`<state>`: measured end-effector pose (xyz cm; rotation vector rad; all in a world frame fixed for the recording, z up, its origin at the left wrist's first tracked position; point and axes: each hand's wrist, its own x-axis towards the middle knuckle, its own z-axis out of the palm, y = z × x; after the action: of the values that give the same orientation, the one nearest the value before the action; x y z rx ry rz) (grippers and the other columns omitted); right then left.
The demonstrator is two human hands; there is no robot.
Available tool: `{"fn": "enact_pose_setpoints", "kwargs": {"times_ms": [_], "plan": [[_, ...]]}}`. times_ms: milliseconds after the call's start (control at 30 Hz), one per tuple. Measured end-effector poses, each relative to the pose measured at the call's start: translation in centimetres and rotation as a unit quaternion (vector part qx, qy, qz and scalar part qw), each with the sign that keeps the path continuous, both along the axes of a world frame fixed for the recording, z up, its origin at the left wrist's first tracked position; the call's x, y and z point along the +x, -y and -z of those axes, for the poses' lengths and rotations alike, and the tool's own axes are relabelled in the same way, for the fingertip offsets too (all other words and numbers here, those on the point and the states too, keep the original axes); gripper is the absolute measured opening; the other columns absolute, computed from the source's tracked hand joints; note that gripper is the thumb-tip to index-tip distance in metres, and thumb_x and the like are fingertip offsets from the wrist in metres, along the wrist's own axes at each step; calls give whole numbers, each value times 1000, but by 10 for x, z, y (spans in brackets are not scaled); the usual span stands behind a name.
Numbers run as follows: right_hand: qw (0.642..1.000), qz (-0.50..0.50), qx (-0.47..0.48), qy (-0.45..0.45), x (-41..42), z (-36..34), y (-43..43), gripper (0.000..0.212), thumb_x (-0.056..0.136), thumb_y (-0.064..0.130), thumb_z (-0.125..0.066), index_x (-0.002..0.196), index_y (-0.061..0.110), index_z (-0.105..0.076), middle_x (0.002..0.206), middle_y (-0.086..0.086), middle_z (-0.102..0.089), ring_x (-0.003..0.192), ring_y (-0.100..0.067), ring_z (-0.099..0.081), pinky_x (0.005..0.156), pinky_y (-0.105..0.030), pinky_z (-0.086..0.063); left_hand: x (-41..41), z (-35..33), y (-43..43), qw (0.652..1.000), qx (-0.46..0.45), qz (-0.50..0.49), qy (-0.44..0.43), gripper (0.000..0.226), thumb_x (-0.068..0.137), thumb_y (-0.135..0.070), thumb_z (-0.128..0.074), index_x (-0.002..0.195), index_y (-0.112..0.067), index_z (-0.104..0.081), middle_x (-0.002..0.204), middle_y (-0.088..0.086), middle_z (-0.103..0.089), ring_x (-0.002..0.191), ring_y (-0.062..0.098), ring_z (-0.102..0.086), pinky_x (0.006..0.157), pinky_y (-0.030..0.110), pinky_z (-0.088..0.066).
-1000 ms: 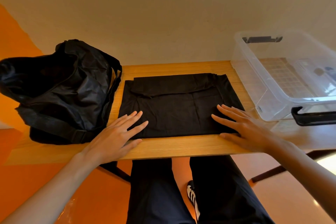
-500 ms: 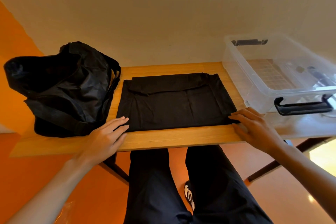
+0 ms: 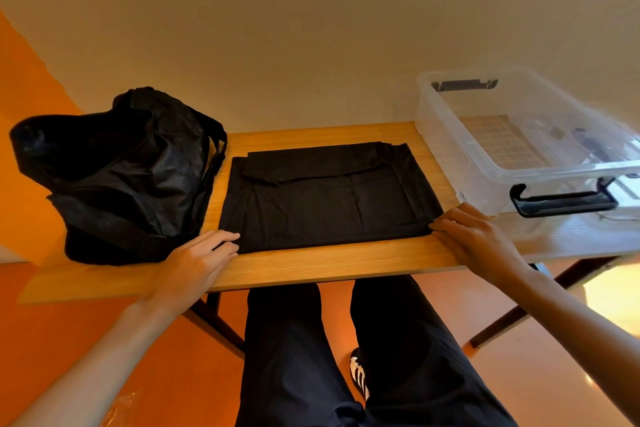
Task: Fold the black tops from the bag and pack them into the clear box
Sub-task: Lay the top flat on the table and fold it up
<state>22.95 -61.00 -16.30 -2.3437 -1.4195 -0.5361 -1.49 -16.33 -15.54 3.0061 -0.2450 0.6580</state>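
Pinching the near corners of the folded black fabric top [image 3: 329, 198] on the wooden table [image 3: 311, 265], left hand [image 3: 199, 262] and right hand [image 3: 479, 243] curl their fingers; crumpled black bag [image 3: 124, 177] sits left of it, clear plastic box [image 3: 446, 135] right.

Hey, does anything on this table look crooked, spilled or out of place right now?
Nothing serious. The top lies flat and square to the table edge, the left hand and right hand holding its near corners. Only the folded flap along its far edge sits slightly uneven. Nothing spilled; bag and box look fine.
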Motion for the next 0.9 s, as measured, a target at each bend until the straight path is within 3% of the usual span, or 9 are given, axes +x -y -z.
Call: {"fn": "enact_pose_setpoints", "kwargs": {"times_ms": [167, 300, 600, 900], "plan": [[999, 22, 17, -17, 2, -3, -2, 32, 104, 30, -49, 103, 11, -74, 99, -2, -67, 90, -22, -60, 73, -38, -55, 6, -9, 1, 1000, 5, 2, 13, 31, 100, -22, -47, 95, -5, -73, 106, 5, -70, 101, 19, -66, 93, 28, -51], [998, 47, 36, -30, 8, -9, -7, 29, 104, 30, -49, 107, 11, -70, 99, 0, -66, 90, -20, -58, 70, -40, -54, 12, -26, 1, 1000, 0, -12, 24, 29, 100, -19, -48, 100, -3, -71, 108, 7, -68, 103, 22, -66, 96, 29, -49], [993, 92, 69, -40, 21, -35, -30, 14, 100, 20, -59, 103, 10, -68, 93, 0, -64, 91, -19, -53, 64, -40, -53, 34, -48, 2, 997, -8, -54, 60, 28, 101, -20, -48, 100, -2, -69, 91, 5, -66, 84, 23, -60, 75, 38, -55], [975, 173, 104, -96, 47, -46, -74, 8, 102, 12, -56, 101, 9, -63, 96, -4, -63, 91, -20, -50, 73, -31, -39, 77, -64, -23, 995, -20, -78, 62, 8, 95, -3, -65, 102, 0, -69, 91, 10, -66, 85, 25, -58, 76, 39, -52]]}}
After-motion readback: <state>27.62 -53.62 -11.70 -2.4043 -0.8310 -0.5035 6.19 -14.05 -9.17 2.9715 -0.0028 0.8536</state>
